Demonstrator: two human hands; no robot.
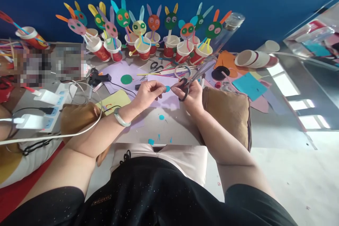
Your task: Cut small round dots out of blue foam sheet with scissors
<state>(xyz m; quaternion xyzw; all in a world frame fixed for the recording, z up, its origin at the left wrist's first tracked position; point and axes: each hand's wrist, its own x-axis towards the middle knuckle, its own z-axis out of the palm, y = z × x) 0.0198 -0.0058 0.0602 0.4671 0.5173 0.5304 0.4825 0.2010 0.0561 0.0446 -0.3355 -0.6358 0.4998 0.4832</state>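
A small blue paper circle (167,89) is pinched between the thumb and fingertips of my left hand (148,93). My right hand (195,98) has scissors (200,73) hooked on its fingers, their black handles near the palm and their blades pointing up and away to the right. The right fingertips come close to the circle's right edge; whether they touch it I cannot tell. Below my hands, a second blue circle (161,117) lies on the table (182,127). Small blue scraps (150,141) lie by the table's front edge. Purple paper (171,102) is under my hands.
Several paper cups (143,48) with rabbit-faced figures line the blue wall. Behind my hands lie other scissors (156,66) and coloured sticks. A glue gun (99,77) and power strip (57,107) are leftward; a brown cushion (225,113) and blue sheet (250,85) rightward.
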